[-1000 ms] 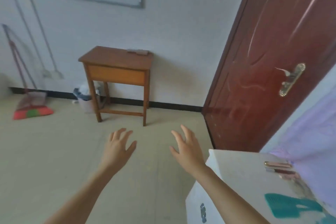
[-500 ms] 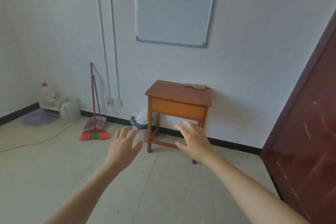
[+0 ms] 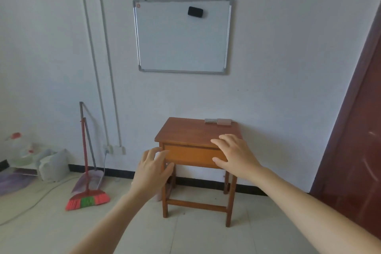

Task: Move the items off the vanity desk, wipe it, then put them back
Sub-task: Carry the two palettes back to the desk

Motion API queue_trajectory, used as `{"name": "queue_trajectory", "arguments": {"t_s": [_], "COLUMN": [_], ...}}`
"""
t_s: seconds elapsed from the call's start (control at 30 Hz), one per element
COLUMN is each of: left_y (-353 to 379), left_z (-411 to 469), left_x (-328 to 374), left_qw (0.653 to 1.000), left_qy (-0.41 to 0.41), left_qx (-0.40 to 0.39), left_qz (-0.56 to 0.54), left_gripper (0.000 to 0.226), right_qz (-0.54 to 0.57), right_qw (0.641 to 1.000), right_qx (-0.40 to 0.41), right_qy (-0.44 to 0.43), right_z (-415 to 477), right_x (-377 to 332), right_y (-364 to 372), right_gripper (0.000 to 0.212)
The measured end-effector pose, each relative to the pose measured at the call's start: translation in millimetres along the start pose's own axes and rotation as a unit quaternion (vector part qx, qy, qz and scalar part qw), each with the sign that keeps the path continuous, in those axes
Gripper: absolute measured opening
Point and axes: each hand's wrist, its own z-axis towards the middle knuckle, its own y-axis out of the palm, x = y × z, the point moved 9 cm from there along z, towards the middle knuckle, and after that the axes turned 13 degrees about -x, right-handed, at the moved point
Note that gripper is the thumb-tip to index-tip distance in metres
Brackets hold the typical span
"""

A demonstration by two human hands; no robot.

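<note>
Both hands up, empty. Left hand [image 3: 151,173] at 7 o'clock of view centre, right hand [image 3: 235,154] at 5 o'clock; fingers spread wide and slightly bent, backs to the camera, holding nothing. They overlap the desk in the view but look to be short of it, in the air. Small brown wooden desk [image 3: 185,132] with one drawer front stands at 6 o'clock, just below centre, against the white wall. Cannot tell from here that it is the vanity desk, but no other desk is in view. Two small flat pale items [image 3: 217,121] lie end to end at the 1 o'clock corner of its top, near the wall. Judgement: task at its very start, with items not yet moved, no cloth seen and no wiping done; clearing, wiping and returning are all left. Desk's long axis runs 9 to 3 along the wall, drawer front facing 6 o'clock. The items' long axis runs 9 to 3 too, parallel to the back edge. Silver-framed whiteboard [image 3: 182,35] at 12 o'clock, red broom [image 3: 87,200] at 8, dark red door [image 3: 354,130] at 3.
</note>
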Motion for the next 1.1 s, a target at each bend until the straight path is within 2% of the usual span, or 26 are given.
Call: {"name": "queue_trajectory", "arguments": {"t_s": [0.1,0.27,0.53,0.73,0.87,1.0,1.1], "left_y": [-8,-30,-16,-4,37,115,154], "left_z": [60,144,257,365,422,452,485], "left_x": [-14,-52,-155,-204,-211,-203,-175], "left_qw": [1.0,0.999,0.998,0.999,0.995,0.98,0.973], "left_qy": [0.009,0.0,-0.019,0.017,0.061,0.092,0.116], "left_qx": [-0.01,0.016,0.002,-0.031,-0.08,-0.174,-0.198], "left_qz": [0.018,0.032,0.052,0.03,0.006,-0.004,-0.008], "left_gripper": [0.044,0.043,0.045,0.043,0.042,0.041,0.041], "right_qz": [0.014,0.044,0.018,-0.01,0.019,0.049,0.068], "right_qw": [1.0,0.999,0.999,0.992,0.985,0.964,0.947], "right_qx": [0.001,0.014,-0.036,-0.097,-0.108,-0.179,-0.198], "right_qy": [0.002,0.013,0.028,0.074,0.13,0.189,0.242], "right_z": [51,144,277,352,381,367,354], "right_x": [17,36,36,46,81,123,179], "right_y": [-5,-6,46,76,109,178,198], "right_gripper": [0.054,0.054,0.056,0.054,0.054,0.055,0.057]}}
